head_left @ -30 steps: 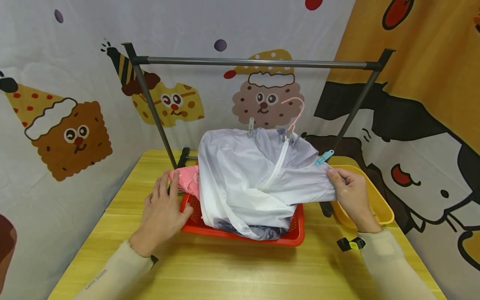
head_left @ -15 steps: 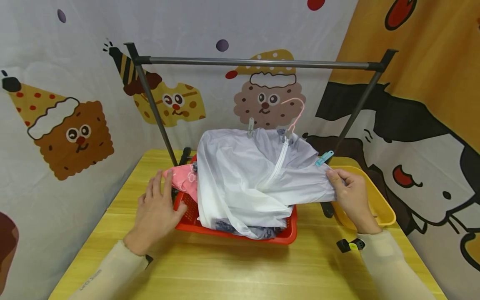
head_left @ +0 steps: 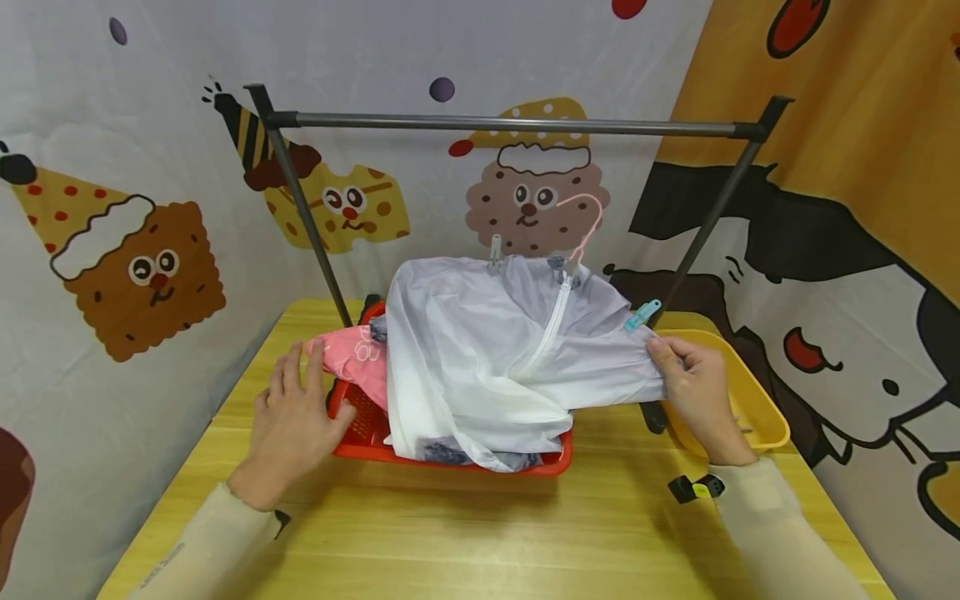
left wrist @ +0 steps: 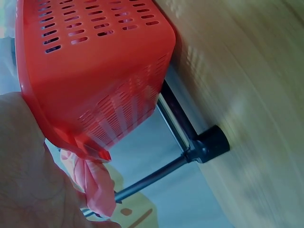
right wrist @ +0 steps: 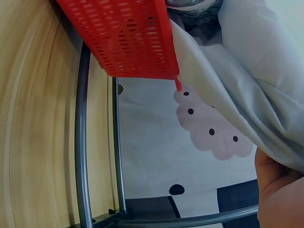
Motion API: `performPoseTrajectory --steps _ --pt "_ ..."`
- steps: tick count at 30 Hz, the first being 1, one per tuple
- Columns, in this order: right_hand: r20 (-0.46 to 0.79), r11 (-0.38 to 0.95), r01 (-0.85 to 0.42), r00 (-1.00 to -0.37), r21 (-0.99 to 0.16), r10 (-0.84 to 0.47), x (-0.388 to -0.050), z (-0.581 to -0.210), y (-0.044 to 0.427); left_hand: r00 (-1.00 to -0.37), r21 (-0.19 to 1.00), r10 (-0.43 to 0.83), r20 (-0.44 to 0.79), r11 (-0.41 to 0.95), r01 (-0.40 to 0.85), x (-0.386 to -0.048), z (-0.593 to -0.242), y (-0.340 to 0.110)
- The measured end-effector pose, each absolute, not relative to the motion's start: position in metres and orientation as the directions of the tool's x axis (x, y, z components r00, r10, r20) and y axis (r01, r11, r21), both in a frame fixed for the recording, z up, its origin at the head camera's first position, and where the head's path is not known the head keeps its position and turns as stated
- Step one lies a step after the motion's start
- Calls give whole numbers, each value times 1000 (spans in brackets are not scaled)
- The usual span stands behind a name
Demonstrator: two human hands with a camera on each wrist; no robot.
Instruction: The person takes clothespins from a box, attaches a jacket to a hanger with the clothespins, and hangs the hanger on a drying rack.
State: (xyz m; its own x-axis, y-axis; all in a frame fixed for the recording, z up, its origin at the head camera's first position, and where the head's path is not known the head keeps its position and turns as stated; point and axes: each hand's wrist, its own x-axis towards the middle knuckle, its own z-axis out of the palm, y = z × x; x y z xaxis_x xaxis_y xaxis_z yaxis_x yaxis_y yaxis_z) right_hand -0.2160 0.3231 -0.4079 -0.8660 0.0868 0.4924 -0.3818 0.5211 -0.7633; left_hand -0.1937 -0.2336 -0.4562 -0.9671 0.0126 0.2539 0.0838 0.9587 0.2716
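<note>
A thin grey-white zip jacket [head_left: 465, 333] lies heaped over the red basket [head_left: 360, 417] in the head view, with a pink hanger hook [head_left: 592, 221] standing up from its neck. My right hand [head_left: 701, 392] pinches the end of its sleeve, pulled out to the right; the right wrist view shows the fingers [right wrist: 273, 173] under the cloth. At the basket's left rim, my left hand [head_left: 288, 417] has its fingers spread and extended, fingertips by a pink patterned cloth [head_left: 352, 362]. A grey clothespin [head_left: 495, 252] and a blue clothespin [head_left: 642, 315] sit on the jacket.
Behind the basket stands a dark metal clothes rack [head_left: 495, 125] on the wooden table [head_left: 450, 542]. A yellow tray [head_left: 761, 417] is beyond my right hand. A cartoon-printed curtain [head_left: 465, 42] hangs behind.
My left hand and the red basket have shifted left together, baring more of the pink cloth. The jacket has moved slightly left; my right hand keeps its grip on the sleeve.
</note>
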Motion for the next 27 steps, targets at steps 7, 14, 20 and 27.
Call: performPoseTrajectory --steps 7,14,20,27 --pt "496 505 -395 -865 -767 78 -218 -409 317 -967 269 -8 255 961 63 -193 -457 -243" --pt "508 498 -404 -857 -767 88 -220 -409 314 -960 266 -10 281 962 68 -194 -457 -249" --pt "511 486 -406 -854 -774 100 -222 -411 314 -957 260 -14 291 964 64 -195 -457 -252" --pt "518 491 -405 -848 -772 115 -222 -413 315 -959 262 -22 282 964 55 -195 -458 -256"
